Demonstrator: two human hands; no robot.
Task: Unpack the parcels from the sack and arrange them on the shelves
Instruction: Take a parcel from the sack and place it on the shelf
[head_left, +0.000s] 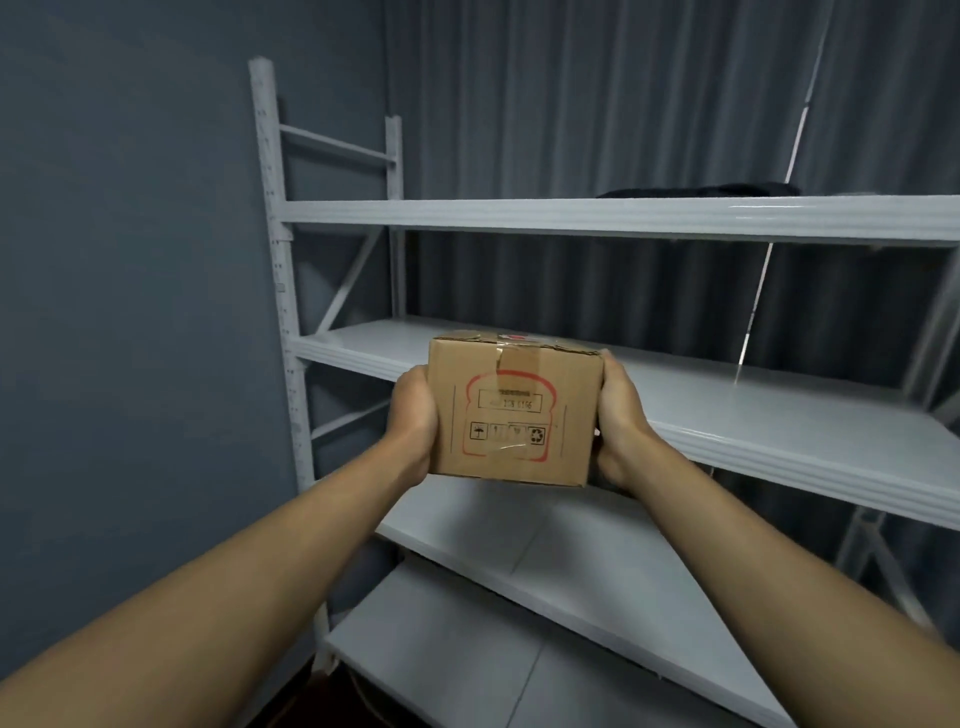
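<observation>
A tall grey shelving rack (571, 218) stands against the dark curtain. In front of its middle shelf (753, 415), a taped cardboard parcel (514, 410) is held in the air, the left hand (413, 415) and right hand (621, 421) each gripping one side, fingers wrapped behind.

The white metal shelving unit (571, 218) offers a wide open bay between its top board and its middle shelf board (727, 410), bare along its visible length. At the unit's left end, a slotted upright post (280, 291) and diagonal brace (350, 286) close the side. Atop the unit lies a dark flat object (696, 190).
</observation>
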